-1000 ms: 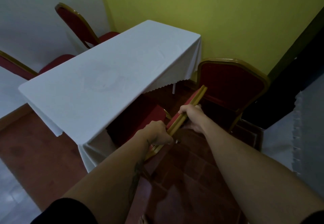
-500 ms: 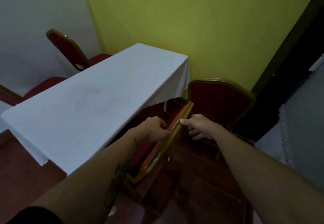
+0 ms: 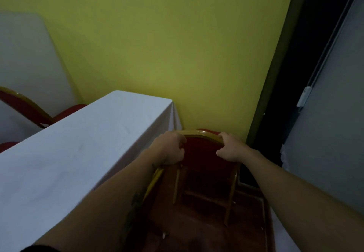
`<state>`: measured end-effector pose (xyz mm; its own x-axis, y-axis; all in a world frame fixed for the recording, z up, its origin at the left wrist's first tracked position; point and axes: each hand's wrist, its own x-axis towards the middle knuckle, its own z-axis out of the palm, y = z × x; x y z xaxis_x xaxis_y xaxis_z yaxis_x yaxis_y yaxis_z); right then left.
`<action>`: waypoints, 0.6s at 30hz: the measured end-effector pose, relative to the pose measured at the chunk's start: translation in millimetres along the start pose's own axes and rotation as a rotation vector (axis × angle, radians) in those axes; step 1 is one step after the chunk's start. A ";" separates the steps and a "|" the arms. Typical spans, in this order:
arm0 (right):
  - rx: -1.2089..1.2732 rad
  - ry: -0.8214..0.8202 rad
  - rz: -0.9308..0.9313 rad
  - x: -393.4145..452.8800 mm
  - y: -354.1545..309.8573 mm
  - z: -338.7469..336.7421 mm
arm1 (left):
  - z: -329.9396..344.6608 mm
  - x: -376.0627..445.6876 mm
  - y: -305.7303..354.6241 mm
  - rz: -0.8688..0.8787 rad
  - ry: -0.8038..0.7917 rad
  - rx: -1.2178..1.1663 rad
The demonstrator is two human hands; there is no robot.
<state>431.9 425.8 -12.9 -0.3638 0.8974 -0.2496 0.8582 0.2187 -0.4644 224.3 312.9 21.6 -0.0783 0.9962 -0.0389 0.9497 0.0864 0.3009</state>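
Note:
A red padded chair (image 3: pixel 201 153) with a gold metal frame stands in front of me, its back facing me, close to the yellow wall. My left hand (image 3: pixel 170 149) grips the left top corner of the chair back. My right hand (image 3: pixel 229 149) grips the right top corner, fingers curled over the gold rim. The chair's gold legs show below the back, over the dark red floor. A second gold-framed chair back pokes out under my left forearm.
A table with a white cloth (image 3: pixel 69 153) runs along my left, its corner almost touching the chair. Another red chair (image 3: pixel 29 109) stands behind the table. A dark doorway (image 3: pixel 285 94) and a grey panel (image 3: pixel 334 113) are on the right.
My hands have left the edge-on chair back beside the table and now hold the top of the chair by the wall. The view has tilted upward and moved closer to the wall.

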 end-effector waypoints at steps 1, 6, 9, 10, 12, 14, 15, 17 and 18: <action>-0.005 -0.006 -0.001 13.2 10.2 -7.5 | 3.4 15.8 8.9 0.003 0.023 0.019; -0.075 -0.078 -0.004 70.0 47.6 -33.1 | 26.6 79.7 42.4 0.004 0.011 0.061; -0.060 -0.147 -0.035 98.3 60.5 -38.2 | 39.2 112.6 48.7 -0.020 -0.023 0.099; -0.046 -0.180 -0.044 104.3 64.2 -37.1 | 43.8 122.2 49.7 -0.023 -0.040 0.118; -0.020 -0.246 -0.044 113.3 73.9 -31.7 | 51.9 141.5 51.8 -0.038 -0.102 0.174; -0.005 -0.313 -0.056 118.4 87.3 -23.2 | 61.1 160.9 51.9 -0.055 -0.161 0.213; 0.005 -0.329 -0.060 120.3 95.1 -18.0 | 66.0 170.4 50.7 -0.065 -0.193 0.235; 0.043 -0.320 -0.058 123.5 110.3 -8.8 | 75.5 186.6 44.8 -0.092 -0.263 0.271; 0.055 -0.314 -0.059 125.8 116.3 -5.7 | 79.4 192.5 41.5 -0.106 -0.282 0.270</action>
<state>488.0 566.2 -93.5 -0.5134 0.7202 -0.4666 0.8145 0.2379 -0.5291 272.8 507.2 -49.1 -0.1300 0.9360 -0.3271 0.9892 0.1447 0.0209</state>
